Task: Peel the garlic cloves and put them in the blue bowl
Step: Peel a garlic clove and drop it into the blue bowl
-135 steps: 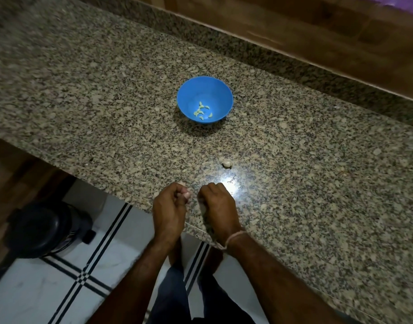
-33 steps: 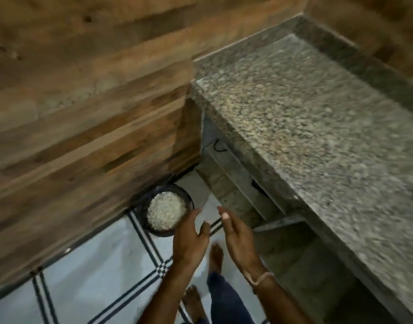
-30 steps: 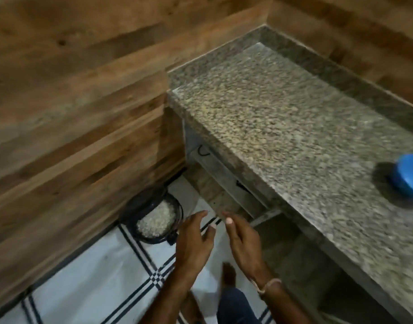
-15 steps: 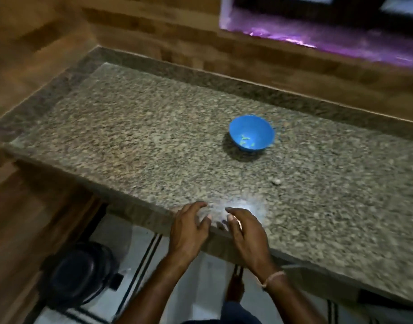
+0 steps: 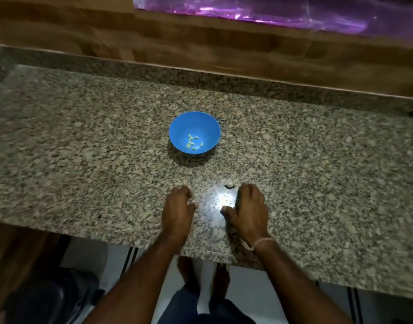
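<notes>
Dark bin [image 5: 48, 298] cut off bottom-left, garlic clove [image 5: 229, 183] skin unclear

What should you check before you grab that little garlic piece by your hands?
1. The garlic clove lies alone on the granite countertop, just beyond the right hand: ok.
2. The left hand holds nothing: ok.
3. The right hand holds nothing that shows: ok.
4. The blue bowl stands upright, with room beside the peeled cloves inside: ok.
5. Whether the garlic clove has its skin on: cannot tell, too small.
</notes>
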A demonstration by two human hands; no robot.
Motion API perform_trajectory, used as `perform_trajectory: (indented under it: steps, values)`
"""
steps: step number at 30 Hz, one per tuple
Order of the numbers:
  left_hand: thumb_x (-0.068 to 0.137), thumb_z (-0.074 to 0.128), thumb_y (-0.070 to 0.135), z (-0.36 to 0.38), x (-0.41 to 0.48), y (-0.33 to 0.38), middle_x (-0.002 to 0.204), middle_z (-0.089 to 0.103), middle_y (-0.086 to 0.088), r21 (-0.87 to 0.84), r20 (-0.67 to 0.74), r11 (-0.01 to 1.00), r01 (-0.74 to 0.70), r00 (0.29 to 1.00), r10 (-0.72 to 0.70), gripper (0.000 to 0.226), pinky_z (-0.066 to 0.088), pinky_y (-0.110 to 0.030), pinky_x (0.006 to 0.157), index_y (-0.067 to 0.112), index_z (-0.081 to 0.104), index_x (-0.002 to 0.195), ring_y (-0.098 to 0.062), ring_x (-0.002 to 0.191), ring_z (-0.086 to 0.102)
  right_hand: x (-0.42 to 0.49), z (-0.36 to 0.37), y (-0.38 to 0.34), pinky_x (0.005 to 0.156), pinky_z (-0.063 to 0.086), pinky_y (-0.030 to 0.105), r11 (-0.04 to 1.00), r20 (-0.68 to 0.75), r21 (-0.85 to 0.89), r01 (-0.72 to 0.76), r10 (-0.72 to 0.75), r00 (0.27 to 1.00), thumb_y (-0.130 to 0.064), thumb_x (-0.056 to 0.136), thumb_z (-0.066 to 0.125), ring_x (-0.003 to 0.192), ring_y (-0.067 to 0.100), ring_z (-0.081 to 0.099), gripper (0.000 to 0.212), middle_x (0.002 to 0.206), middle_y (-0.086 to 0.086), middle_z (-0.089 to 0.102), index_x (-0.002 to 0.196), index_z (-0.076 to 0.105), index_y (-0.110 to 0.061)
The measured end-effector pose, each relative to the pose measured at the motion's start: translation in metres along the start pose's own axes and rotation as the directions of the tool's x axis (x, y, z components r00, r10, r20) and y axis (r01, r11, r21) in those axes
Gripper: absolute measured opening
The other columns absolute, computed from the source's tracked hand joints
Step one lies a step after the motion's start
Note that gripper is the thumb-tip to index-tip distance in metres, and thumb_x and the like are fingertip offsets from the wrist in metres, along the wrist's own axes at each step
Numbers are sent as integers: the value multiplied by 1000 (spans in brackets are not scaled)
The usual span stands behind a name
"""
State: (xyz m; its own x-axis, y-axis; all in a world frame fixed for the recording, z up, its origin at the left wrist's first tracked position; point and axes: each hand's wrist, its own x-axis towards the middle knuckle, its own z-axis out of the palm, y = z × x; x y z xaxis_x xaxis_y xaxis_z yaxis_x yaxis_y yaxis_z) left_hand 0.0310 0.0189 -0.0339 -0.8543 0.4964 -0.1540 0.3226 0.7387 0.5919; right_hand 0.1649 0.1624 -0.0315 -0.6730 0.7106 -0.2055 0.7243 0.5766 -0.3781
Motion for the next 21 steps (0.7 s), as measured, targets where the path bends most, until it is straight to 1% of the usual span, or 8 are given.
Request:
perform_trajectory:
  steps: [3, 5, 8, 10, 12, 16, 18, 21]
  values:
    - [84, 68, -1, 5, 6, -8, 80, 58, 4, 8, 22, 999, -44, 999, 44, 29, 47, -31, 63, 23, 56, 74, -12, 74, 57, 14, 6, -4, 108, 35, 49, 995, 31, -86, -55, 58, 998, -66, 84, 71, 143, 35, 32, 96, 158, 12, 33, 154, 35, -11]
    - [87, 66, -2, 3, 7, -10, 79, 58, 4, -21, 33, 996, -83, 996, 84, 31, 48, -32, 63, 24, 55, 73, -9, 72, 55, 15, 9, -7, 108, 34, 49, 992, 10, -101, -76, 77, 997, -67, 84, 71, 143, 35, 31, 95, 158, 10, 32, 153, 36, -12]
    - [91, 65, 5, -7, 12, 2, 76, 58, 9, -124, 9, 985, -119, 993, 121, 25, 38, -20, 57, 24, 55, 77, -1, 70, 55, 14, 13, -9, 103, 38, 49, 989, -31, -117, -94, 91, 995, -67, 80, 74, 138, 34, 37, 91, 153, 9, 38, 147, 42, -14]
    - [95, 64, 13, -18, 24, 18, 76, 61, 9, -181, -34, 971, -157, 988, 153, 20, 41, -24, 57, 26, 57, 82, -3, 70, 59, 15, 14, -9, 100, 40, 49, 990, -43, -109, -90, 86, 995, -67, 77, 77, 135, 34, 40, 89, 150, 8, 40, 142, 45, -16]
    - [95, 67, 18, -30, 47, 37, 80, 64, 10, -174, -98, 969, -175, 982, 160, 15, 42, -30, 56, 29, 60, 87, -11, 74, 62, 17, 15, -10, 99, 41, 48, 990, -62, -107, -94, 88, 994, -66, 75, 79, 135, 33, 40, 89, 150, 6, 41, 142, 46, -18]
    - [94, 72, 22, -43, 100, 61, 93, 69, 10, -82, -213, 969, -234, 954, 212, 9, 31, -29, 63, 26, 65, 90, -16, 86, 62, 15, 18, -10, 100, 41, 51, 990, -96, -91, -112, 103, 990, -66, 73, 80, 135, 33, 42, 94, 152, 8, 42, 145, 47, -17]
    - [94, 74, 24, -43, 121, 65, 100, 71, 8, -41, -199, 979, -201, 962, 190, 7, 39, -31, 65, 23, 68, 96, -20, 91, 66, 14, 19, -8, 102, 39, 51, 991, -99, -82, -107, 99, 990, -65, 75, 80, 137, 33, 40, 94, 155, 8, 40, 148, 45, -17]
    - [93, 74, 17, -43, 138, 68, 115, 70, -1, 89, -170, 983, -158, 970, 171, 22, 50, -42, 79, 19, 70, 114, -29, 109, 63, 16, 15, -6, 103, 36, 49, 994, -84, -73, -86, 79, 993, -69, 77, 75, 138, 30, 36, 93, 156, 5, 35, 149, 41, -21]
